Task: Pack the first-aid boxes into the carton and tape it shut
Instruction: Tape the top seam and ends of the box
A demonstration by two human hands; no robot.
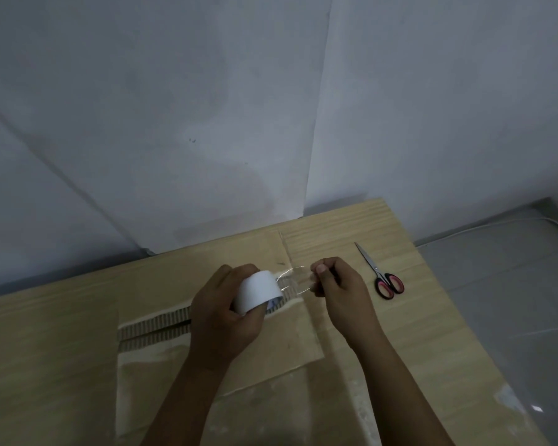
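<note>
Pale grey papered walls (207, 107) meet in a corner behind a light wooden bench (351, 226), and a grey floor (503, 300) with a thin white cable (496, 224) shows to the right. On the bench stands a brown corrugated cardboard carton (290, 336), seen from above with its top flaps folded down; a gap between the flaps exposes their fluted edges to the left of the hands. Both hands are held over the carton's centre seam, a little apart from each other. The left hand (221, 320) has its fingers curled round a white roll of clear packing tape (260, 292), gripping it from below and behind. The right hand (337, 284) pinches the free end of a clear strip of tape (295, 281) between thumb and fingers, so the glossy strip spans the short gap between roll and fingertips. Whether the strip touches the cardboard cannot be told. A pair of steel scissors with black-and-red handles (380, 272) lies flat on the bench just beside the right hand, blades pointing toward the wall. No first-aid boxes can be seen.
</note>
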